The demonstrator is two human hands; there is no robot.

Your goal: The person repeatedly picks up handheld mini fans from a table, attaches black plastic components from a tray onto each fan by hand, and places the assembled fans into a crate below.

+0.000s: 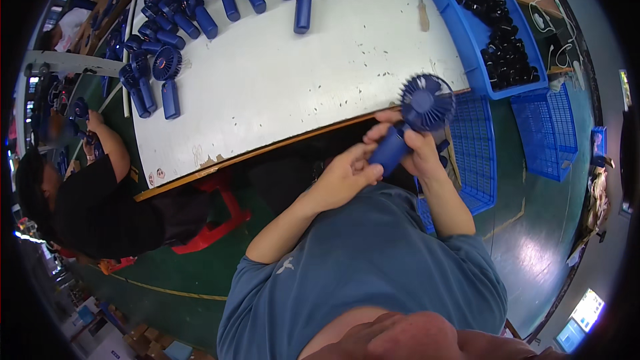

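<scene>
Both my hands are on a dark blue handheld fan [389,151], held in front of me just off the table's near edge. Around the lower end of its handle is my left hand [347,172], with the thumb along the side. My right hand [423,152] grips it near the neck, just below the round fan head [427,101]. The fan tilts, its head pointing up and to the right. Part of the handle is hidden by my fingers.
Several similar blue fans [171,97] lie along the white table's [267,87] far and left sides. A screwdriver [423,17] lies at the back right. Beside it stands a blue bin [477,47] of small black parts. Blue baskets [495,153] are at right. A co-worker [100,193] sits at left.
</scene>
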